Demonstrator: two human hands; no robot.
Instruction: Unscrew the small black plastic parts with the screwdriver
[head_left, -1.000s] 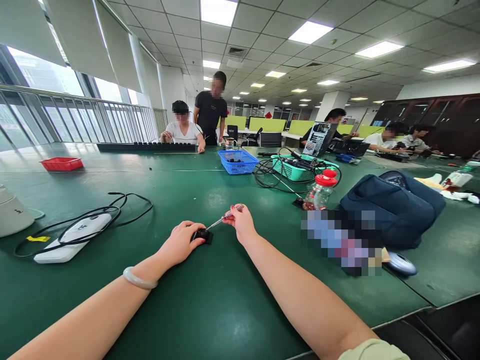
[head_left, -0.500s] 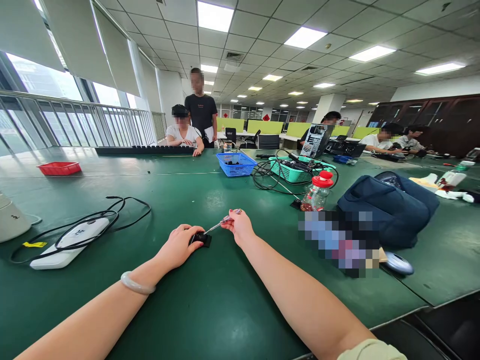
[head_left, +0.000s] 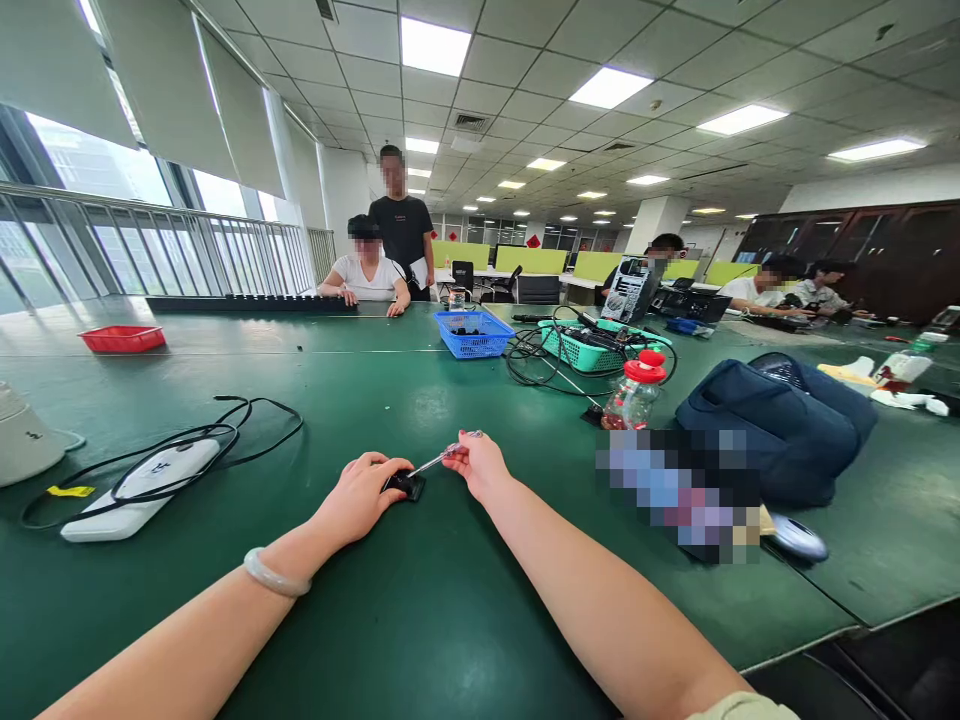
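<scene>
My left hand (head_left: 365,497) rests on the green table (head_left: 450,620), its thumb and fingers closed round a small black part (head_left: 407,486) that lies on the tabletop. Much of that part is covered by the fingers, so its exact kind does not show. My right hand (head_left: 478,465) pinches the clear handle of a screwdriver (head_left: 432,463) with a thin metal shaft. The screwdriver slants down to the left, and its tip meets the top of the black part.
At left lie a white power bank (head_left: 146,490) and a black cable (head_left: 247,440). Ahead are a red tray (head_left: 122,340), a blue basket (head_left: 474,345) and a green basket (head_left: 581,352). Right are a red-lidded jar (head_left: 634,395) and a navy bag (head_left: 757,430). Several people sit or stand beyond.
Both hands keep their hold, with the screwdriver tip still at the black part. The view has tilted slightly upward. Across the table, the seated person's arm has moved left.
</scene>
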